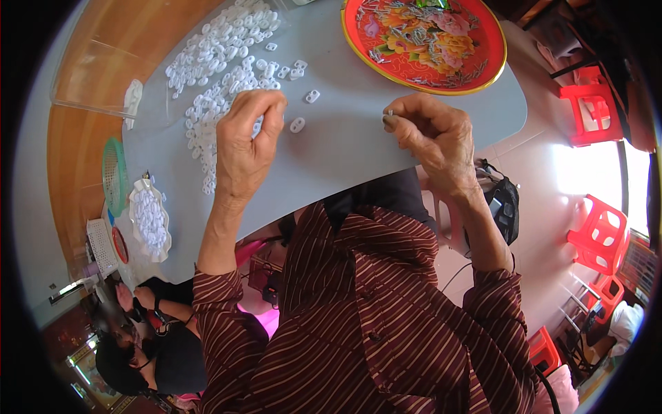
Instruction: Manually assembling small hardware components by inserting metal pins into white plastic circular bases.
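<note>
My left hand (249, 131) is closed just above the grey table, beside a heap of small white plastic pieces (221, 48), each oval with two holes. Its fingers are curled in, and what they hold, if anything, is hidden. Opposite it, my right hand (434, 134) pinches a tiny silvery piece (390, 112) between thumb and forefinger, too small to name. Two loose white pieces lie between the hands, a nearer one (297, 125) and a farther one (312, 96). Beyond my right hand sits a round red floral tray (358, 48) with many small silvery metal pieces scattered on it.
A scalloped white dish (163, 241) of small white pieces stands at the table's left, near a green mesh basket (114, 176). Another person (176, 345) in dark clothes sits at the lower left. Red plastic stools (600, 234) stand on the floor at right.
</note>
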A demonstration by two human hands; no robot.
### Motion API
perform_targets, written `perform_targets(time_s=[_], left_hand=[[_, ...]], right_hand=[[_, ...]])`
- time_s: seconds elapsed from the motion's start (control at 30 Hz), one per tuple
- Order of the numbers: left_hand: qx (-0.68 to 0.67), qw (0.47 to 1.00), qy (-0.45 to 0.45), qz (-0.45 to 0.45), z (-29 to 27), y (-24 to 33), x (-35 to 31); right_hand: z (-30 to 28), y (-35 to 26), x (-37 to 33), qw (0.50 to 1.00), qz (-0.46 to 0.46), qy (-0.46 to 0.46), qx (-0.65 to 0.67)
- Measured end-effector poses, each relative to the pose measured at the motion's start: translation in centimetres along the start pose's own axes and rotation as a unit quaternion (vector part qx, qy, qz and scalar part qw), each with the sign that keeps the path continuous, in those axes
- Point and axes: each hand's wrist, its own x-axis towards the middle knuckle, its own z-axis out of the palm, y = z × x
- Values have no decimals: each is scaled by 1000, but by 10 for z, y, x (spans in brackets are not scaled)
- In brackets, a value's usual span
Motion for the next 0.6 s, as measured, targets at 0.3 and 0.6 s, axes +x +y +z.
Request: perform_targets(time_s=[0.3,0.6], left_hand=[[239,956,-125,116,12,-15,-11],[25,989,-147,14,38,15,-1]], right_hand=[[4,12,1,991,-106,23,-75],[3,12,-4,996,-81,-1,-22]])
